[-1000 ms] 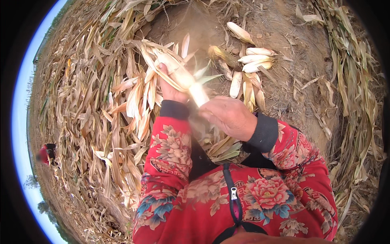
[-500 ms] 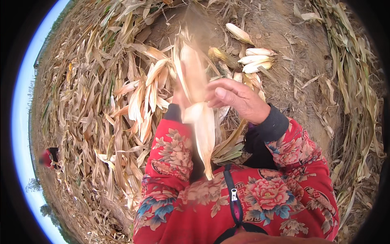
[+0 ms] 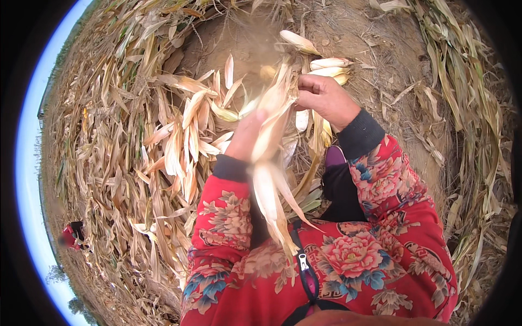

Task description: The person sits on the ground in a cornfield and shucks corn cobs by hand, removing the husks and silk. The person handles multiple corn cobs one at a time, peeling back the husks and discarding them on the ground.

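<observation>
My left hand is wrapped round an ear of corn in its pale dry husk, tilted with its upper end away from me. Part of the left fingers is hidden behind the ear. Peeled husk leaves hang from its lower end over my red flowered jacket. At the upper right of the ear, my right hand has its fingers closed on the husk. Just beyond that hand, husked pale ears lie on the soil, with another whitish ear farther off.
Loose dry husks lie heaped to the left, over a wide spread of dry stalks and leaves. A row of cut stalks runs along the right, beside bare soil. Far left, another person is small and blurred. My purple shoe shows below my right hand.
My right hand has moved up and away from me, and its fingers have closed on the upper husk. More husk leaves hang spread from the lower end. The view has shifted slightly.
</observation>
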Tool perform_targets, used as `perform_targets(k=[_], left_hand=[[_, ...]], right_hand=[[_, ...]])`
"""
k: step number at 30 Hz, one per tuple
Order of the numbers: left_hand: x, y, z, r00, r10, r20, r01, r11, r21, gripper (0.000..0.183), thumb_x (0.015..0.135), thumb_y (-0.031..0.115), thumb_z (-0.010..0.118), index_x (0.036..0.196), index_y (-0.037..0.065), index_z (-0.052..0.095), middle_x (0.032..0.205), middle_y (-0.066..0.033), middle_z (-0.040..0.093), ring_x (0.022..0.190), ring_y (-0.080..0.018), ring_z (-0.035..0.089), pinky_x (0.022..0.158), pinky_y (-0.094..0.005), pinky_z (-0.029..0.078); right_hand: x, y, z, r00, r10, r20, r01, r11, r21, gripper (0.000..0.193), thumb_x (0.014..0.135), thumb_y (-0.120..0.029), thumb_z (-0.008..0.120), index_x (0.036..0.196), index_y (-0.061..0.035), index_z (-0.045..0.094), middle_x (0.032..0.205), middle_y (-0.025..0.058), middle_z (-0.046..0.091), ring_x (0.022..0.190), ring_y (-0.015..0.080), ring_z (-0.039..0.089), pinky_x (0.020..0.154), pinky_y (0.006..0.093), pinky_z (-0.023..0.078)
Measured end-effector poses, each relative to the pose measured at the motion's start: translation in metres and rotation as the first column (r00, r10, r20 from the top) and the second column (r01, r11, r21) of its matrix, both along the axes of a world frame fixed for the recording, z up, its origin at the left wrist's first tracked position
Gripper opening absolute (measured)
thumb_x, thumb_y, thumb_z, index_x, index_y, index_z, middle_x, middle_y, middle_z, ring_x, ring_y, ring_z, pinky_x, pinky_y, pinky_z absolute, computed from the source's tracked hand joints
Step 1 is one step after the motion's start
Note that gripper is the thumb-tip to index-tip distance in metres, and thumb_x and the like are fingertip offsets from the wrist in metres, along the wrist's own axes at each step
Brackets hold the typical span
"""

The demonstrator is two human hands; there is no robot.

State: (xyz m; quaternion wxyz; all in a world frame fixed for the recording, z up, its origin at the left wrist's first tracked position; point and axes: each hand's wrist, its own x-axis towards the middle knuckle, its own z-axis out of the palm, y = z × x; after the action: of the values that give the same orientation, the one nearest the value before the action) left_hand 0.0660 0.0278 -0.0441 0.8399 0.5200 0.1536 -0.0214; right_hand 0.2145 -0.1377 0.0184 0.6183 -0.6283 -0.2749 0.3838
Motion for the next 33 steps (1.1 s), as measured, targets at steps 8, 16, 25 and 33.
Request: perform_targets(k=[8,16,25,33], left_hand=[[-0.005,-0.012,0.029,0.997,0.080,-0.009,-0.076,0.968,0.238,0.056,0.094,0.031,0.060,0.135,-0.005,0.045,0.126,-0.0103,0.057,0.110,-0.0147,0.056,0.094,-0.0284,0.045],[-0.007,-0.002,0.026,0.999,0.039,-0.009,-0.033,0.934,0.356,0.057,0.091,0.033,0.062,0.132,-0.006,0.049,0.120,-0.0118,0.061,0.106,-0.0149,0.058,0.091,-0.0286,0.046],[-0.009,0.001,0.024,1.000,-0.004,-0.028,0.008,0.987,0.163,0.049,0.095,0.030,0.059,0.131,-0.001,0.052,0.115,-0.0050,0.061,0.098,-0.0102,0.058,0.085,-0.0253,0.047],[-0.007,-0.012,0.035,0.993,0.080,0.082,-0.107,0.895,0.433,0.057,0.090,0.039,0.063,0.129,-0.001,0.050,0.113,-0.0067,0.061,0.102,-0.0121,0.056,0.090,-0.0273,0.044]], right_hand=[[0.003,0.001,-0.013,0.974,-0.060,0.220,0.076,0.995,-0.065,0.026,0.083,-0.012,0.062,0.104,0.0030,0.064,0.091,0.0048,0.066,0.080,0.0102,0.060,0.074,0.0262,0.051],[-0.003,0.006,-0.015,0.991,-0.069,-0.113,0.078,0.994,0.076,0.036,0.081,-0.008,0.061,0.116,0.0015,0.062,0.095,0.0028,0.065,0.083,0.0092,0.060,0.075,0.0256,0.050],[-0.005,0.007,-0.003,0.949,-0.055,-0.312,0.059,0.998,0.004,0.024,0.093,-0.019,0.061,0.111,-0.0026,0.061,0.092,-0.0006,0.065,0.079,0.0077,0.064,0.074,0.0251,0.055],[-0.009,0.012,-0.015,0.994,-0.093,0.050,0.092,0.995,0.022,0.027,0.096,-0.024,0.056,0.109,-0.0005,0.061,0.094,0.0046,0.066,0.085,0.0106,0.060,0.074,0.0272,0.049]])
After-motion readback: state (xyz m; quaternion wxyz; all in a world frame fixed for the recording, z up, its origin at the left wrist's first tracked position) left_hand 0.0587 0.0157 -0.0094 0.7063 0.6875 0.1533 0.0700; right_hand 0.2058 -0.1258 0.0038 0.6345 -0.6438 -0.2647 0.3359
